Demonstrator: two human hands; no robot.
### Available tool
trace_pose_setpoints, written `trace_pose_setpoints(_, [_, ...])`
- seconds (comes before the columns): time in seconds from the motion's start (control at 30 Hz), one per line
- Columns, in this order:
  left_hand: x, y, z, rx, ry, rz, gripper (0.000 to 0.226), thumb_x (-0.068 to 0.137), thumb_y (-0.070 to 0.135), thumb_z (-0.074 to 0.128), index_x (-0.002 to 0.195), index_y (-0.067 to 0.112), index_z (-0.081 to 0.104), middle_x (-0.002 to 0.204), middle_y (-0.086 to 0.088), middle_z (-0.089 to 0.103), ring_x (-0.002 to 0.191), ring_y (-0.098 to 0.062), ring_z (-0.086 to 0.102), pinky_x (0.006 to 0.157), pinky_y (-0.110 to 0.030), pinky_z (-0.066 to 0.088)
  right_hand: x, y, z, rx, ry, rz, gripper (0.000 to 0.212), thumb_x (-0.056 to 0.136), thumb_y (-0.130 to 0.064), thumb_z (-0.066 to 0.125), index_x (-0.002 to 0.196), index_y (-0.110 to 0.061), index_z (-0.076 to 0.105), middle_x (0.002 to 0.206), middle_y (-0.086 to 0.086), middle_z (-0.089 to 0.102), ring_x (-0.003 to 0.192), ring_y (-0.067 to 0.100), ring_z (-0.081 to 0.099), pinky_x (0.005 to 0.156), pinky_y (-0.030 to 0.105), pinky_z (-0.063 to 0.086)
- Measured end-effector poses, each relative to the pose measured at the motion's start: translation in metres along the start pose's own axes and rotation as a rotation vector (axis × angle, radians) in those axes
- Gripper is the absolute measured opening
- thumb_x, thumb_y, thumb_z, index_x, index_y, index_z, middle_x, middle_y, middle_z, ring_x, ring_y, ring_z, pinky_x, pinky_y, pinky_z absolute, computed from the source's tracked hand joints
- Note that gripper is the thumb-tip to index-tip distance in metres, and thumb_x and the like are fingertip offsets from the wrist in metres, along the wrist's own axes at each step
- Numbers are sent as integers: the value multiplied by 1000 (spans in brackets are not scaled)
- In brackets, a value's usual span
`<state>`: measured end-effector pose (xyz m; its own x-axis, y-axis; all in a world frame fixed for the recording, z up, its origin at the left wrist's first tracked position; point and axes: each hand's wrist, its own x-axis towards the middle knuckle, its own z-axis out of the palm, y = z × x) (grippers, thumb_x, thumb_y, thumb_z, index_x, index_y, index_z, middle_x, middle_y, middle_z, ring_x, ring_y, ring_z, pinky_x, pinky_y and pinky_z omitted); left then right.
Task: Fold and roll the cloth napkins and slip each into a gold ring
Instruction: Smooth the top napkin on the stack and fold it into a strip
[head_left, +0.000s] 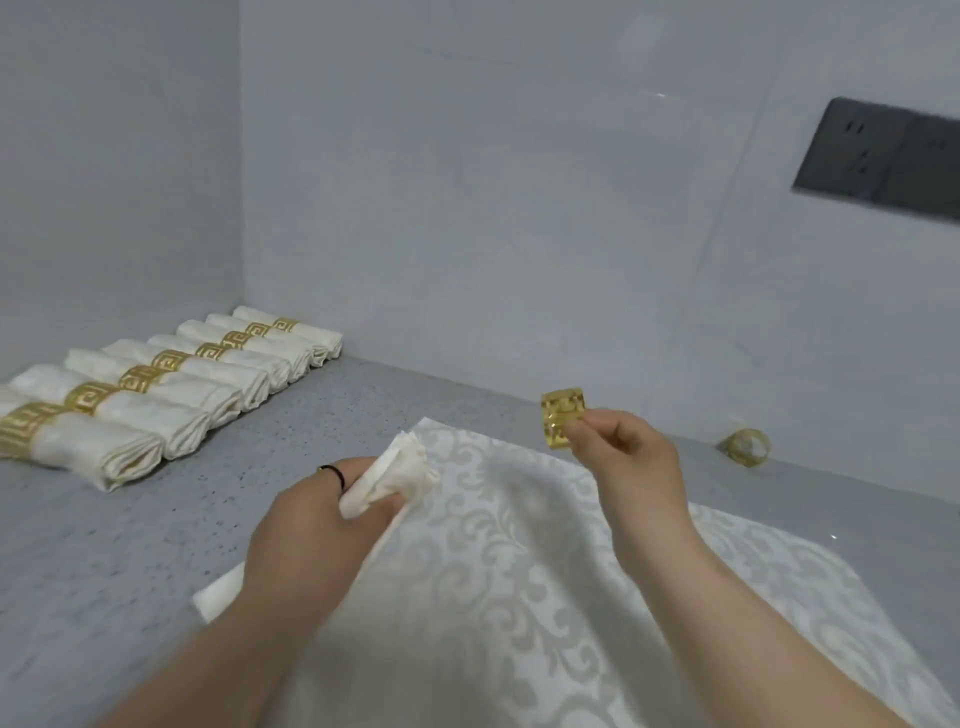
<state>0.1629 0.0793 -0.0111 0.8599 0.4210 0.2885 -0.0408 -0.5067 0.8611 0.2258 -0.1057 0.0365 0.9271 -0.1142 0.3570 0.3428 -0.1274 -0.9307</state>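
Risk I note: the rolled napkin (387, 480) could loosen in the left hand (311, 525) before threading, since its free end already flares. That hand is wrapped round the roll, raised over a flat napkin (519, 571). Right hand (623, 452) pinches the gold ring (561, 418), well apart. Beyond, finished rolls (171, 389) are lined up.

Black ring (335, 474) on left hand (311, 525)
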Motion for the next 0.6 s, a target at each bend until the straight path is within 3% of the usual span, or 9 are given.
trace_pose_setpoints(0.1, [-13, 13, -3, 9, 19, 69, 29, 80, 28, 66, 77, 48, 45, 76, 23, 55, 70, 6, 48, 62, -25, 37, -66, 6, -1, 73, -68, 110, 16, 73, -9, 73, 61, -16, 65, 84, 0, 67, 83, 11, 62, 91, 31, 48])
trace_pose_setpoints(0.2, [-25, 24, -4, -34, 40, 100, 31, 78, 27, 70, 76, 43, 43, 78, 23, 54, 72, 6, 48, 62, -24, 39, -103, 17, 1, 151, 41, 135, 20, 70, -9, 74, 54, -20, 68, 95, -4, 65, 99, 18, 61, 98, 44, 44])
trace_pose_setpoints(0.33, [-40, 36, 2, -114, 27, 132, 32, 75, 22, 72, 75, 39, 45, 77, 20, 57, 73, 5, 51, 63, -15, 38, -114, 14, -4, 194, 101, 77, 22, 76, 1, 70, 61, -10, 58, 100, -3, 59, 101, 11, 58, 94, 29, 46])
trace_pose_setpoints(0.43, [-49, 37, 9, -57, -81, 177, 28, 75, 24, 72, 74, 39, 48, 76, 22, 57, 76, 6, 52, 66, -14, 38, -118, 8, -9, 187, -4, 21, 22, 79, 4, 64, 64, -8, 54, 101, -5, 53, 83, -14, 53, 70, 2, 42])
trace_pose_setpoints(0.6, [-55, 32, 13, -119, -162, 195, 25, 73, 19, 74, 71, 35, 55, 73, 26, 64, 74, 9, 57, 63, -11, 37, -121, 7, -14, 169, -91, 5, 22, 80, 5, 63, 66, -7, 52, 103, -5, 48, 77, -18, 53, 62, 1, 40])
